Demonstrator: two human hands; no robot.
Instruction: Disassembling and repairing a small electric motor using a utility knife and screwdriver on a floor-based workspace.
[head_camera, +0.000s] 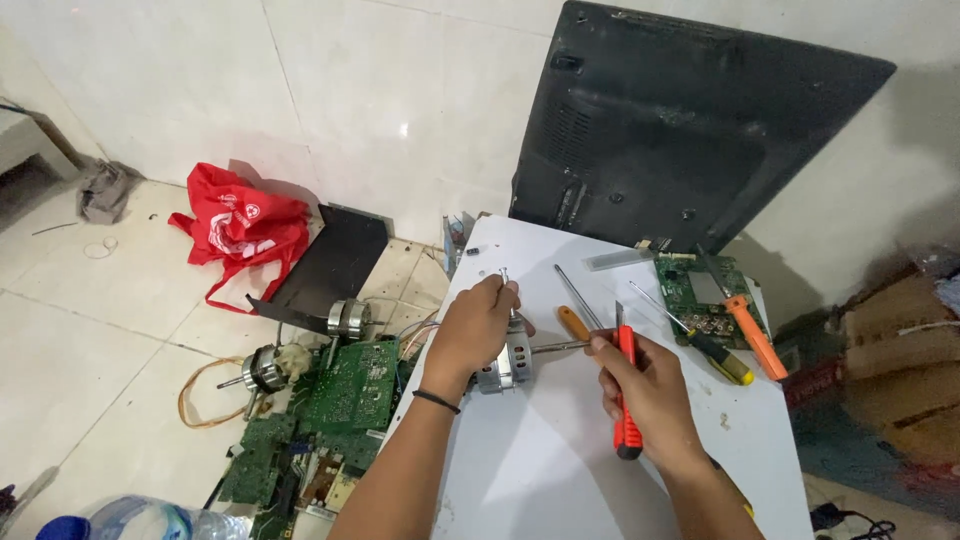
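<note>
White board (560, 450) on tiled floor: small electric motor (500, 362) is steadied at centre by left hand (475, 330), whose fingertips pinch a screw (505, 273) above it; disassembly is judged under way. Right hand (645, 390) is clamped on orange-handled pliers (626, 385) by the motor shaft; loose screwdrivers (735, 330), circuit board (695, 290) and black television shell (680, 120) are crowded beyond.

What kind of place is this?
Probably an informal electronics repair corner: green circuit boards lie on the tiled floor, screwdrivers on a white table, and a black television back cover leans against the wall.
</note>
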